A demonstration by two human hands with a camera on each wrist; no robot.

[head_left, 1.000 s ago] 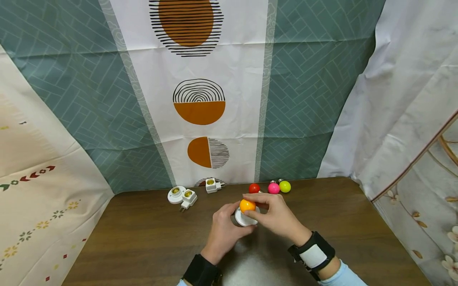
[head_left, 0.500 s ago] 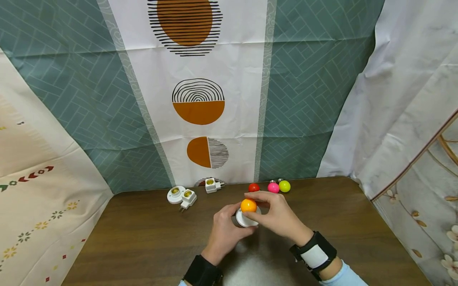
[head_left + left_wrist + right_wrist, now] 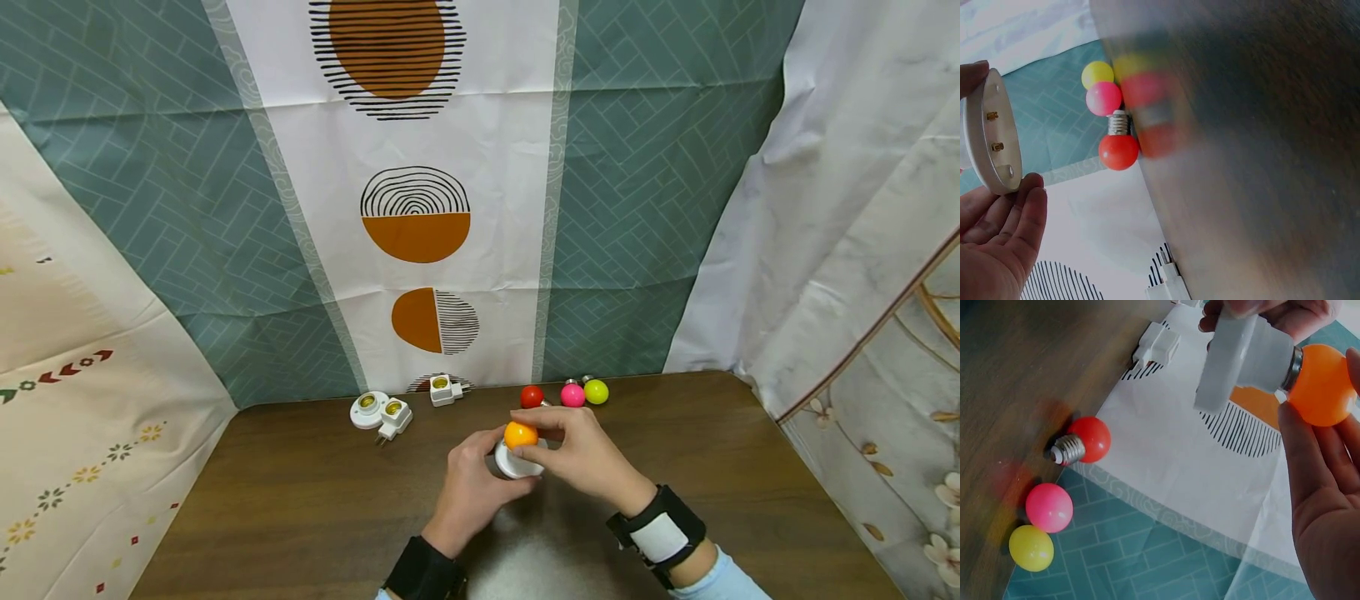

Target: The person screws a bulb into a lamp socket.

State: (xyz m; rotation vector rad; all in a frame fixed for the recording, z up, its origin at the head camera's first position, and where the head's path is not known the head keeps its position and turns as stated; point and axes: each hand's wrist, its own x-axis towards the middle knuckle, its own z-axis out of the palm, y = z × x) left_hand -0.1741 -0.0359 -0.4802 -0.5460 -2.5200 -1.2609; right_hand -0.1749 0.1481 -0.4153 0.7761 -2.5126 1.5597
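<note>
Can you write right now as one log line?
left hand: holds white socket | right hand: holds orange bulb at socket's mouth | metal base: partly showing | table: red bulb, pink bulb, yellow bulb

The right hand (image 3: 581,450) and the glossy orange round bulb (image 3: 521,435) have dipped slightly. The silver screw base (image 3: 1069,450) of the red round bulb (image 3: 532,396), covered half a second ago, shows again in the head view.
</note>
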